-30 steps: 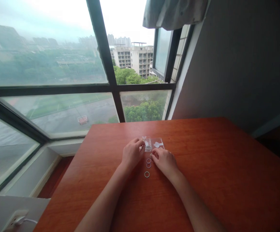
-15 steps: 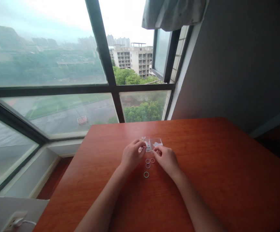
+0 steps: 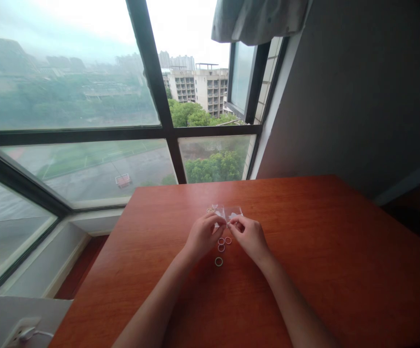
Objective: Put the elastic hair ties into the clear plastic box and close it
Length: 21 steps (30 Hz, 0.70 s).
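My left hand [image 3: 204, 234] and my right hand [image 3: 248, 236] meet fingertip to fingertip over the table, both closed in a pinch. Whatever lies between the fingers is too small to name. Just behind them is a clear plastic box [image 3: 237, 210] with pale pieces inside, partly covered by my fingers. A yellowish ring [image 3: 210, 210] shows at its left. On the near side of my hands lie several thin rings: a pale pair that touch, a pale ring [image 3: 228, 240] to their right, and a greenish ring [image 3: 218, 261] nearest me.
The reddish-brown wooden table [image 3: 322, 251] reaches out on both sides of my arms. Beyond its far edge stand dark-framed windows [image 3: 170, 133], with a grey wall [image 3: 326, 96] at the right. A plug with a white cable [image 3: 28, 333] sits in a socket at the lower left.
My left hand has moved right and its fingertips now meet those of my right hand. The rings on the table lie as before.
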Motion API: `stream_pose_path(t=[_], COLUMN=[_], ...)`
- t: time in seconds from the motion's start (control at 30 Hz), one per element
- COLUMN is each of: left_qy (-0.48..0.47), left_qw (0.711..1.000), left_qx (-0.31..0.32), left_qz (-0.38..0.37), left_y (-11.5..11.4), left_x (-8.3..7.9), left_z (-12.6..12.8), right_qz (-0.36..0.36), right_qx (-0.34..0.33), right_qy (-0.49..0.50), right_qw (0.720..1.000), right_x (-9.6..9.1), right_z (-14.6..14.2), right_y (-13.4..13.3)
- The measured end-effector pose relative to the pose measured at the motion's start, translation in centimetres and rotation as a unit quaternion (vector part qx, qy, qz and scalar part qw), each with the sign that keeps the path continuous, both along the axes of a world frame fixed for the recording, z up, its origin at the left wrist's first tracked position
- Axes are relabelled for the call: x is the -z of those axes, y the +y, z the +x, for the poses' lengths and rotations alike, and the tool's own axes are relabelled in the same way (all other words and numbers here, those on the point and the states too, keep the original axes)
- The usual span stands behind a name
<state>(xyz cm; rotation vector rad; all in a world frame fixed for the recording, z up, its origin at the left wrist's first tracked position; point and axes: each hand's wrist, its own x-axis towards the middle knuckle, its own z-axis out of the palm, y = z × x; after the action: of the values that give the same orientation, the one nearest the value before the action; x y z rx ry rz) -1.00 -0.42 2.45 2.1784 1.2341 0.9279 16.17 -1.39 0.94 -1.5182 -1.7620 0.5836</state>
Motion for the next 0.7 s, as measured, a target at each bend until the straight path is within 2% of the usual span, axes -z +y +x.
stream_pose_path(t=[0.13,0.3,0.5,0.7], left_qy=[0.004,0.019,0.085,0.148], left_qw=[1.0,0.998,0.987,0.978], left_qx=[-0.013,-0.062,-0.128,-0.137], left_qz=[0.006,0.015,0.045,0.049], left_y=[0.0,0.4,1.0,1.4], left_x=[-0.1,0.2,0.7,1.0], left_z=[0.1,-0.4,-0.9,-0.6], right_qz=[-0.004,-0.012,-0.021,-0.025], right_qx=[-0.007,0.0,-0.002,-0.004], right_qy=[0.003,-0.015,-0.036,-0.039], right_qw=[1.0,1.0,0.999,0.999], right_x=[0.1,-0.1,-0.2,-0.1], right_z=[0.0,0.1,0.2,0.1], right_y=[0.0,-0.1,-0.2,-0.1])
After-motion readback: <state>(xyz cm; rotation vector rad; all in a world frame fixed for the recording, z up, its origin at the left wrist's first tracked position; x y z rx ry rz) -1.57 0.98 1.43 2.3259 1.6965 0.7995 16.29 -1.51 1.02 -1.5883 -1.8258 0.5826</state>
